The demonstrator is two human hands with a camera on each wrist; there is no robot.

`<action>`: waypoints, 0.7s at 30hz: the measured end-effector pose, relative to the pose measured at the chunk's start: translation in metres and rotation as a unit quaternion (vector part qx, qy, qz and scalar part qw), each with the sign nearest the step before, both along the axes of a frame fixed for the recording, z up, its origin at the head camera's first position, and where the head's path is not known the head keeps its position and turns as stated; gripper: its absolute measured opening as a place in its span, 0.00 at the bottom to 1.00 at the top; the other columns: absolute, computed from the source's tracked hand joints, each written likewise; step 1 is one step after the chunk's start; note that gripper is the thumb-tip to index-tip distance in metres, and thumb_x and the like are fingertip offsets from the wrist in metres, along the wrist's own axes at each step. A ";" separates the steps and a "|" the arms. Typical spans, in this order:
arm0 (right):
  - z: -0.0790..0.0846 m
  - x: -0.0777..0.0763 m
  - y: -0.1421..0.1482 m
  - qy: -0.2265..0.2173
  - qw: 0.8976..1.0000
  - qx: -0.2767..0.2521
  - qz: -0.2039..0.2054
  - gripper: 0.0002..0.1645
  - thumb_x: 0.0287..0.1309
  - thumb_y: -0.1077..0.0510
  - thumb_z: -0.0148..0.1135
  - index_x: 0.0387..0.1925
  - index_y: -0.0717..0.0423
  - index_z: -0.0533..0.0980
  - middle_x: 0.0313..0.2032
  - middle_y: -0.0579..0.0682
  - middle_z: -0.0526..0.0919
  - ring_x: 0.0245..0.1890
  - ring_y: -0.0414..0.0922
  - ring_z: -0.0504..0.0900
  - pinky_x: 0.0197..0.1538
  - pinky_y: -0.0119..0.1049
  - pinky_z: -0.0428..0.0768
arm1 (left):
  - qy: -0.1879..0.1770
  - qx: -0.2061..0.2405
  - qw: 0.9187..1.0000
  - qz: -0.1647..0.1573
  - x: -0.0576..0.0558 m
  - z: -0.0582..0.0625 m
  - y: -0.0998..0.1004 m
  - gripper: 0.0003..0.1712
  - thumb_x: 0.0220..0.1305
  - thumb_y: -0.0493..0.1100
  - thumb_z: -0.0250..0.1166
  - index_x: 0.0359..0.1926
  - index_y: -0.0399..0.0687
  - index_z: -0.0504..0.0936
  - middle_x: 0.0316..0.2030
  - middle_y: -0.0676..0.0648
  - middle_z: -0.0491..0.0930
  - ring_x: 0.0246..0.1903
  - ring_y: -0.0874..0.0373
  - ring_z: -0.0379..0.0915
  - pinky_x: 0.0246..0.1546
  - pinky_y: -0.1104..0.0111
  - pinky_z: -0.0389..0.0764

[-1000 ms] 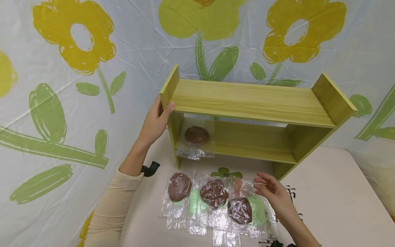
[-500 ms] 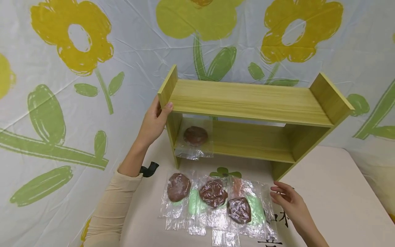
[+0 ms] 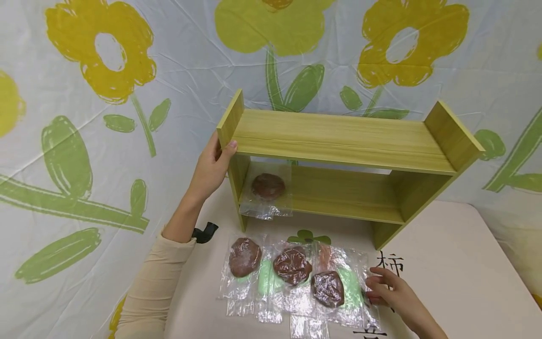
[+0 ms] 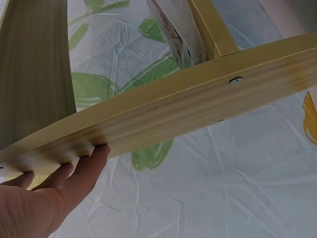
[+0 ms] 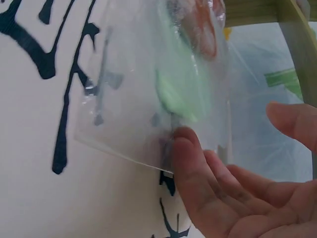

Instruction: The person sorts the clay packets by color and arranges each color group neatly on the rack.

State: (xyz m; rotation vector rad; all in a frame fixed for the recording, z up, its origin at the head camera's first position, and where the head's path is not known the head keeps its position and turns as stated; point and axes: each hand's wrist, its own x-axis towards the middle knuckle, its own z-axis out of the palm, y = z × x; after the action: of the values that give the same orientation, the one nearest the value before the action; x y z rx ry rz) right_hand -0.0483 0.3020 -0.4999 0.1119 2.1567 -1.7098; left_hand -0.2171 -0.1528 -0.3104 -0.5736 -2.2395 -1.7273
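My left hand (image 3: 209, 165) holds the left side panel of a wooden two-tier shelf (image 3: 343, 136), thumb over its front edge. In the left wrist view, the fingers (image 4: 89, 168) lie against the panel's outer face. On the middle board at the left sits a clear zip bag with a brown lump (image 3: 268, 187). Several more bags with brown lumps (image 3: 292, 266) and light green pieces (image 3: 350, 287) overlap on the table. My right hand (image 3: 398, 294) is at the right edge of this row. In the right wrist view, its fingertips touch a bag (image 5: 129, 99), and the thumb stands apart.
The pale tablecloth (image 3: 457, 263) bears black characters (image 3: 391, 263) and a green print. A black curved object (image 3: 206, 232) lies beside the left forearm. A flower-printed cloth (image 3: 182, 70) hangs behind the shelf.
My right hand has moved right and then down along the right end of the row of bags. The left hand keeps its hold on the shelf panel.
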 end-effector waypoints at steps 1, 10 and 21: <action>-0.001 0.000 0.001 -0.005 1.000 0.000 0.009 0.36 0.72 0.61 0.57 0.68 0.80 0.53 0.51 0.69 0.75 0.43 0.58 0.84 0.45 0.44 0.83 | 0.000 0.000 1.000 0.000 0.000 0.000 0.000 0.28 0.78 0.50 0.53 0.74 0.55 0.62 0.62 0.45 0.70 0.63 0.54 0.66 0.60 0.52 0.67; -0.005 -0.002 -0.003 -0.005 0.999 0.008 0.031 0.37 0.70 0.60 0.59 0.66 0.81 0.55 0.48 0.65 0.79 0.40 0.56 0.84 0.42 0.44 0.84 | 0.001 0.000 1.000 0.003 0.000 0.000 -0.001 0.29 0.78 0.50 0.54 0.75 0.56 0.61 0.62 0.46 0.71 0.63 0.55 0.66 0.60 0.52 0.68; -0.008 -0.009 -0.015 0.003 1.000 0.021 0.018 0.33 0.68 0.60 0.61 0.64 0.80 0.62 0.45 0.61 0.81 0.36 0.50 0.83 0.38 0.40 0.83 | 0.000 -0.004 1.000 0.004 0.000 0.000 0.000 0.29 0.78 0.50 0.54 0.75 0.57 0.61 0.62 0.46 0.70 0.62 0.54 0.67 0.59 0.52 0.69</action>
State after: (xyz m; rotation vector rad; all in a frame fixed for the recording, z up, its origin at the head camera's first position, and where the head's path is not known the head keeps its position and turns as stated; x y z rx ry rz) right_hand -0.0571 0.2871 -0.5080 0.0789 2.1858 -1.6471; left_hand -0.2170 -0.1531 -0.3103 -0.5661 -2.2464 -1.7150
